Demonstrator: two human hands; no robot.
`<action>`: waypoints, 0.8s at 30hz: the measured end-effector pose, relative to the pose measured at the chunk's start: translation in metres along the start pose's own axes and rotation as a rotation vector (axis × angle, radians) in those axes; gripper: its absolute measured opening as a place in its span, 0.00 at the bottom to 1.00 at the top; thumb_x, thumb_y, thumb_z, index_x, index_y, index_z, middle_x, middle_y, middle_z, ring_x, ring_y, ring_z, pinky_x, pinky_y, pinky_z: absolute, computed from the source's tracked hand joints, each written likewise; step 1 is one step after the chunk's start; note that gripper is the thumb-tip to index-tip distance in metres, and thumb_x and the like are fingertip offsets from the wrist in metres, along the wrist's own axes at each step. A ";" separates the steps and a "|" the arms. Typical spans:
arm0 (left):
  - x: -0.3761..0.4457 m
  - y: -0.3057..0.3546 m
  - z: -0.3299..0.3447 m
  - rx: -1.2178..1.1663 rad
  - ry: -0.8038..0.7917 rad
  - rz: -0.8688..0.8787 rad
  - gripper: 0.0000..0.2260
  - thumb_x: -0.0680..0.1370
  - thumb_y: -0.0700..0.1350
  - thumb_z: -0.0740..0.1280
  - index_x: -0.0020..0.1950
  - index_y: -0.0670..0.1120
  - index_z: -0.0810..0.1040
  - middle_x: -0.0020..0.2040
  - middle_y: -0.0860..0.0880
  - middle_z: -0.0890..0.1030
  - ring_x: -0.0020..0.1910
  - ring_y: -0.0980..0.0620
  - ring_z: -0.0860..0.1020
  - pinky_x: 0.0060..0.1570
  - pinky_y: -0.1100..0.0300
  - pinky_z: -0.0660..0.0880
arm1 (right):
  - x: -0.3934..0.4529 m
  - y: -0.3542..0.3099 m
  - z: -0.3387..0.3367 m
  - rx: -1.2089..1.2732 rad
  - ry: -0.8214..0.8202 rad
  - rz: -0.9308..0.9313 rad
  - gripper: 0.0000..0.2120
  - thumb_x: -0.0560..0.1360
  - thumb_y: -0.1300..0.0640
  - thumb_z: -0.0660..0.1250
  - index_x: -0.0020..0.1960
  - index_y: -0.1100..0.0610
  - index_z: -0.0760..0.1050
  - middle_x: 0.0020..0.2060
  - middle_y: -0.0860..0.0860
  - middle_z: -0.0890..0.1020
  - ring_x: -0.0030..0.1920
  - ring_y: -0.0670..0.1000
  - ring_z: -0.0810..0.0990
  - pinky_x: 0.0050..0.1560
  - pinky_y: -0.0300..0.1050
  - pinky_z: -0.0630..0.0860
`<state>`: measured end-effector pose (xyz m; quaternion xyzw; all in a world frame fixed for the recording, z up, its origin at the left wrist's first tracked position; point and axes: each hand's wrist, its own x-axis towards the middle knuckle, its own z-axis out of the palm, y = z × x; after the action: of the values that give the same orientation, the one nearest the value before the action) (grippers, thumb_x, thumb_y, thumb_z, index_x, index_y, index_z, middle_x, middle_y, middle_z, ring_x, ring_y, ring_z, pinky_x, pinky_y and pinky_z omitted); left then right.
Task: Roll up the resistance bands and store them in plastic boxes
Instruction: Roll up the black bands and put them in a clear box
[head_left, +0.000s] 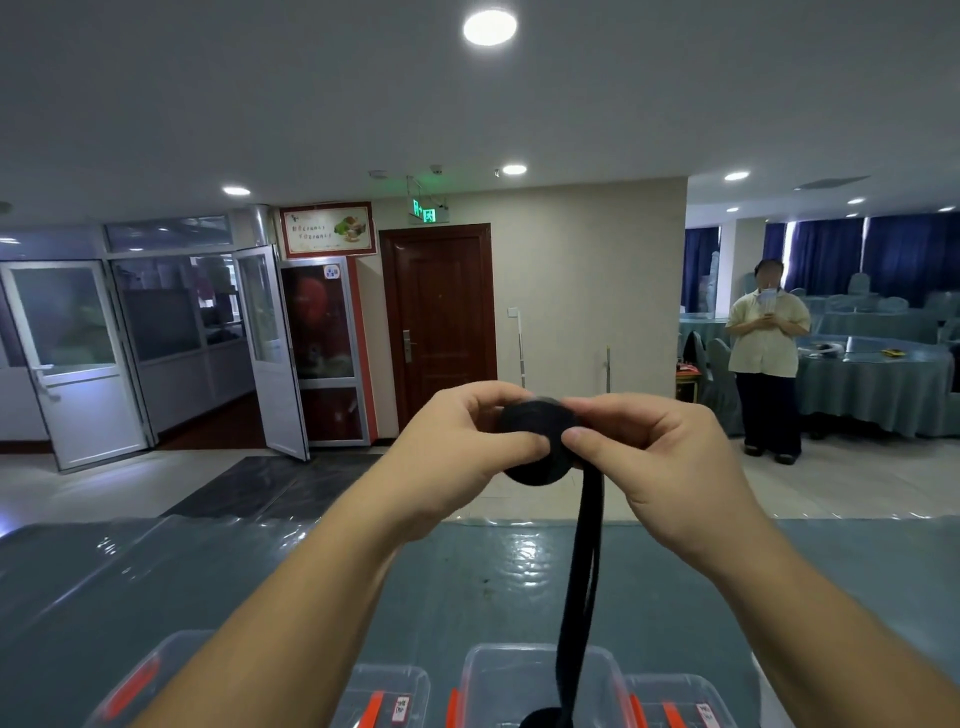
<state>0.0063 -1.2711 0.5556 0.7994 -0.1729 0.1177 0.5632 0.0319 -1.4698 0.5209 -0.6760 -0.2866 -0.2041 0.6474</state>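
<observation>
Up above the worktop (156, 571), the left hand (457, 447) and right hand (660, 457) both pinch a partly rolled black resistance band (540, 441), its loose tail hanging into a clear plastic box (493, 670) below, beside other boxes.

Both the left hand (457, 447) and right hand (660, 457) pinch a black resistance band roll (537, 441), its tail hanging toward clear plastic boxes (519, 675).
</observation>
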 end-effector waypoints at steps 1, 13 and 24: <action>0.001 0.001 -0.003 0.034 -0.016 0.003 0.10 0.76 0.37 0.75 0.56 0.47 0.86 0.49 0.48 0.88 0.51 0.52 0.87 0.53 0.58 0.82 | 0.000 0.000 0.001 -0.012 -0.007 -0.003 0.13 0.76 0.66 0.75 0.57 0.53 0.86 0.48 0.46 0.90 0.52 0.48 0.89 0.58 0.51 0.84; 0.002 0.000 -0.005 0.013 -0.034 0.020 0.10 0.77 0.36 0.75 0.57 0.46 0.86 0.50 0.46 0.88 0.52 0.48 0.87 0.56 0.54 0.84 | 0.004 0.002 -0.005 -0.049 0.001 -0.043 0.11 0.76 0.64 0.75 0.55 0.50 0.87 0.47 0.47 0.90 0.52 0.49 0.88 0.58 0.52 0.84; 0.004 -0.001 -0.003 -0.068 -0.006 0.015 0.10 0.78 0.36 0.74 0.57 0.45 0.84 0.50 0.45 0.88 0.52 0.46 0.87 0.56 0.49 0.84 | 0.008 -0.002 -0.008 -0.037 -0.013 -0.075 0.14 0.76 0.66 0.75 0.54 0.49 0.87 0.48 0.46 0.90 0.51 0.48 0.89 0.55 0.44 0.84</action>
<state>0.0106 -1.2685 0.5571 0.7788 -0.1846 0.1138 0.5886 0.0373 -1.4765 0.5276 -0.6780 -0.3122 -0.2289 0.6248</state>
